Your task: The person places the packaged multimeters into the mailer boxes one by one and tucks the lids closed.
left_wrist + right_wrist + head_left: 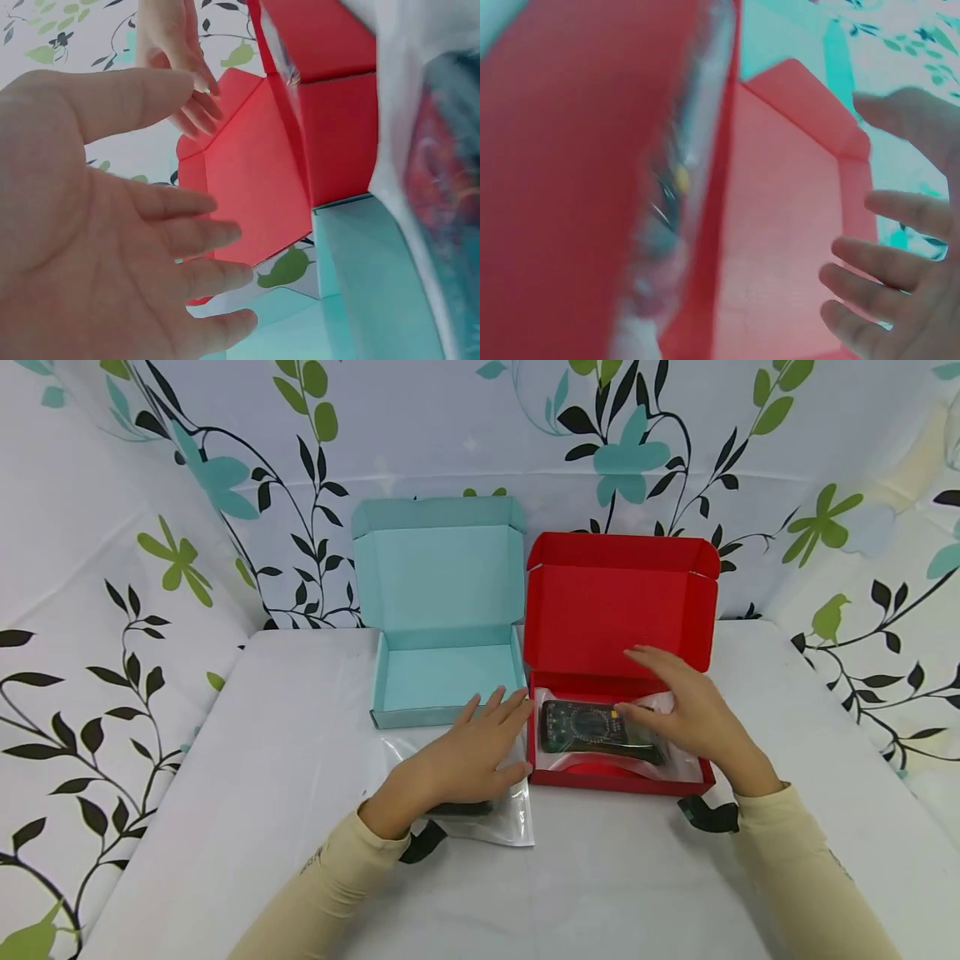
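A dark multimeter (588, 727) with a round dial lies in a clear plastic bag inside the open red box (618, 781). Over the box's right part hovers my right hand (693, 714), its fingers spread and nothing in them; the right wrist view shows the same spread fingers (885, 262). My left hand (461, 768), also with straight, spread fingers, is above a second clear plastic bag (510, 822) on the table. A dark item (457, 809) shows in that bag, mostly hidden under the hand. In the left wrist view the left palm (112, 247) is bare.
An open light teal box (450, 681) stands left of the red box, its lid (442, 572) raised at the back. The red lid (618, 602) is up too. White cloth covers the table (300, 735); a leaf-patterned curtain (450, 435) hangs behind.
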The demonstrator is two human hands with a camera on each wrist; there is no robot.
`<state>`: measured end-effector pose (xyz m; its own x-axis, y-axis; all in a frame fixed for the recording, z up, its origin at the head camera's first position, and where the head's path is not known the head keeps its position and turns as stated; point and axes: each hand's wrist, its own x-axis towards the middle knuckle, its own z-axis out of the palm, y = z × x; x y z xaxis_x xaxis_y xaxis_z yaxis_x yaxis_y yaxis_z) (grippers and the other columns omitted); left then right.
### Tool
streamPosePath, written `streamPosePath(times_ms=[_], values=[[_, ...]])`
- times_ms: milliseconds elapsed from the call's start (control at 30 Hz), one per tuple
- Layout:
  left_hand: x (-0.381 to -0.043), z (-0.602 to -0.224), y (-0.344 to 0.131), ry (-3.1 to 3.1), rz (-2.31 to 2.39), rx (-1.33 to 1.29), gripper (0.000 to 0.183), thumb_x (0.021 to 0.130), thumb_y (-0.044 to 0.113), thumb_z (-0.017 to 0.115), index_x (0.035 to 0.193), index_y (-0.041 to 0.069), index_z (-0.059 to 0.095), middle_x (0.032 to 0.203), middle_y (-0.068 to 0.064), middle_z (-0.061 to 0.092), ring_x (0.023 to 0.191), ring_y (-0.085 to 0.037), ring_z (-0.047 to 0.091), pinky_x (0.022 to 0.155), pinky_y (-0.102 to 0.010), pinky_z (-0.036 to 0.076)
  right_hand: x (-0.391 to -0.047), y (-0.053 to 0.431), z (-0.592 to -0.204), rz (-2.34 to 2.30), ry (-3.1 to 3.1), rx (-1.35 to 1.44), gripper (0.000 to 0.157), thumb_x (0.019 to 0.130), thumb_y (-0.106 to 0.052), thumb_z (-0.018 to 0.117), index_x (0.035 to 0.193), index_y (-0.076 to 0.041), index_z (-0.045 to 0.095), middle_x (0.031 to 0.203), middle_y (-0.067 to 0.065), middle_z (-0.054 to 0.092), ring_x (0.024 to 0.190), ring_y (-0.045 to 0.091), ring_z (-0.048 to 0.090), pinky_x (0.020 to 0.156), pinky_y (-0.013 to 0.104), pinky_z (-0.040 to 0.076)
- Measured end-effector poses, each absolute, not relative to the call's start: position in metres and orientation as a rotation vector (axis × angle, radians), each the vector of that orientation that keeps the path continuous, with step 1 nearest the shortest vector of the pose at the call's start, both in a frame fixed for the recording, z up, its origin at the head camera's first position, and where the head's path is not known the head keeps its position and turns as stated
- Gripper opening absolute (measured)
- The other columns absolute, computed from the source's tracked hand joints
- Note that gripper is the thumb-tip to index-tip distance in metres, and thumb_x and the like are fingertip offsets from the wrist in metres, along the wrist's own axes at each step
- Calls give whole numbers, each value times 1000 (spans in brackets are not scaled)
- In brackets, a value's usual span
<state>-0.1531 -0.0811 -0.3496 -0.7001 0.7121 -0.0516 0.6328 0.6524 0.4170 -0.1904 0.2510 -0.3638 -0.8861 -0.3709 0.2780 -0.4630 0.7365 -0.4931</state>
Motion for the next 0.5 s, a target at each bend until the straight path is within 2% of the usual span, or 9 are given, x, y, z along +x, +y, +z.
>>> streamPosePath(times_ms=[167,300,400,500], values=[[-174,-343,-72,2671,713,982,86,103,29,62,164,-4,10,171,-19,9,157,-37,7,123,-55,10,-193,268,-353,814,-2744,480,82,87,-18,85,156,-4,44,161,24,36,143,47,36,92,73,46],[-193,-343,-67,2650,849,899,91,104,27,62,163,-5,1,172,-20,3,157,-33,7,121,-49,23,-198,279,-355,818,-2756,373,87,88,-20,82,160,-2,36,164,27,28,147,50,28,93,77,42],[-205,-344,-65,2614,912,890,92,105,25,60,163,-4,-5,172,-18,-1,157,-28,4,121,-43,24,-202,285,-359,852,-2744,325,93,88,-19,82,162,-3,30,164,26,28,146,50,28,94,78,40],[-213,-345,-63,2585,956,910,92,105,24,60,163,-3,-6,173,-15,-2,157,-25,3,122,-41,20,-204,288,-359,903,-2738,284,99,88,-18,82,165,-6,22,164,25,28,146,50,29,95,79,39]])
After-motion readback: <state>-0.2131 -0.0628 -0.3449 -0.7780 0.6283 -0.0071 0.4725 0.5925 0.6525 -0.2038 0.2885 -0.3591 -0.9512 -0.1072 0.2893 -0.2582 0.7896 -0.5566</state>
